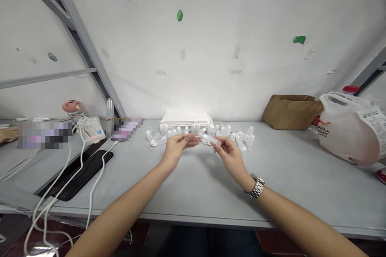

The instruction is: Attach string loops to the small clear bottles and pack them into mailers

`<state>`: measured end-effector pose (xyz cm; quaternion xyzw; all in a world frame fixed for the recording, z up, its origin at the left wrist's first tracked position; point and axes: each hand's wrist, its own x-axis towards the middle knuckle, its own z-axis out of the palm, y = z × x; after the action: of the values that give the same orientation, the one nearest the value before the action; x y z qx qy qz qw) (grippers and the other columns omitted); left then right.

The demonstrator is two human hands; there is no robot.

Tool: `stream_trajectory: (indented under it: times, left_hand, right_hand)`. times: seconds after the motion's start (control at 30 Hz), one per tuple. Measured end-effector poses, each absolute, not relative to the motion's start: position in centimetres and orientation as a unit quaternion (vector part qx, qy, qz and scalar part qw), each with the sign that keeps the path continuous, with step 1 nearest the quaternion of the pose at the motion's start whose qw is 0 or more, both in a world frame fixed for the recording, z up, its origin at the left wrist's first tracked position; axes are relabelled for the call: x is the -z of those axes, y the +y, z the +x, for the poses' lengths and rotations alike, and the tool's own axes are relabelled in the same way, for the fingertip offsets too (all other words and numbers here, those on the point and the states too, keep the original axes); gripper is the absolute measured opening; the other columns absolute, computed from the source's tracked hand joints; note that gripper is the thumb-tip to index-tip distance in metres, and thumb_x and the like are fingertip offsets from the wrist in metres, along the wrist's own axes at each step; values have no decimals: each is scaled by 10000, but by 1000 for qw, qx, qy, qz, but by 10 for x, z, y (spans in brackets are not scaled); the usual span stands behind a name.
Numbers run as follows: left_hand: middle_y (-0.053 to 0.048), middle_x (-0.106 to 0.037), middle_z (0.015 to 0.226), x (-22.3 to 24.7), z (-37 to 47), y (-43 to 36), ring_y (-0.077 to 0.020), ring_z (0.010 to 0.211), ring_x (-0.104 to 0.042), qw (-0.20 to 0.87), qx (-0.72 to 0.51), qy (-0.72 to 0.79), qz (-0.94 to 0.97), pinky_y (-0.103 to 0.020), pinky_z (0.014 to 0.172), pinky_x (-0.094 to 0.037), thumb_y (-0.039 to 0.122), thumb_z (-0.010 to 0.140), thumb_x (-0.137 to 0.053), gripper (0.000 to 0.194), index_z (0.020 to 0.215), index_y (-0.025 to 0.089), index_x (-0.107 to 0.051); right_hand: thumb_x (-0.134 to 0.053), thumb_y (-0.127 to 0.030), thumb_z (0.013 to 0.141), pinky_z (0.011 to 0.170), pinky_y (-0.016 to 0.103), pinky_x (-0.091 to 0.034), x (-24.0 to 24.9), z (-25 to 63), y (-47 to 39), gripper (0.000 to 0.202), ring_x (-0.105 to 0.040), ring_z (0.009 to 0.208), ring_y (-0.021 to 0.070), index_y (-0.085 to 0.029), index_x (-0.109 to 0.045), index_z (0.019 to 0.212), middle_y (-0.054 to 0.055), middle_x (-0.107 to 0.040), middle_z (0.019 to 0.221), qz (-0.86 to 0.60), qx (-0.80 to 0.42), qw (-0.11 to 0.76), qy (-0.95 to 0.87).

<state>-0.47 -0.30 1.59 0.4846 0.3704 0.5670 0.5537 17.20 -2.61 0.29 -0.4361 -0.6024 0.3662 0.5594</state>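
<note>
My right hand (231, 156) holds a small translucent squeeze bottle (212, 139) nearly level between thumb and fingers, its narrow end pointing left. At that narrow end, my left hand (177, 147) has thumb and fingers pinched together; what lies in the pinch is too small to make out. Behind both hands, several similar bottles with white caps and thin loops stand or lie on the grey table (187, 184). One bottle (240, 142) lies just right of my right hand, and another (148, 135) stands at the left end of the group.
A white stack (187, 117) stands against the wall behind the bottles. To the right are a brown paper bag (291, 112) and a white plastic bag (346, 132). At left lie a phone (126, 129), a black case (83, 174), white cables and a power strip (92, 130).
</note>
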Motion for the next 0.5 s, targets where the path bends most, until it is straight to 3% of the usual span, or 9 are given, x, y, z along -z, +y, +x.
stream_trajectory:
  times: [0.3, 0.5]
  left_hand:
    - [-38, -661, 689, -16, -6, 0, -132, 660, -612, 606, -539, 358, 462, -295, 743, -471, 389, 678, -662, 257, 747, 143, -688]
    - [-31, -638, 658, -14, -7, 1, -124, 631, -583, 607, -532, 354, 472, -291, 712, -462, 390, 673, -663, 255, 738, 144, -689]
  right_hand:
    - [-554, -364, 795, 750, 359, -440, -5, 171, -33, 219, -530, 787, 186, -221, -571, 960, 62, -589, 926, -434, -336, 542, -636]
    - [-546, -369, 801, 747, 359, -445, -8, 170, -36, 215, -529, 787, 187, -225, -575, 958, 60, -585, 918, -430, -333, 543, -640]
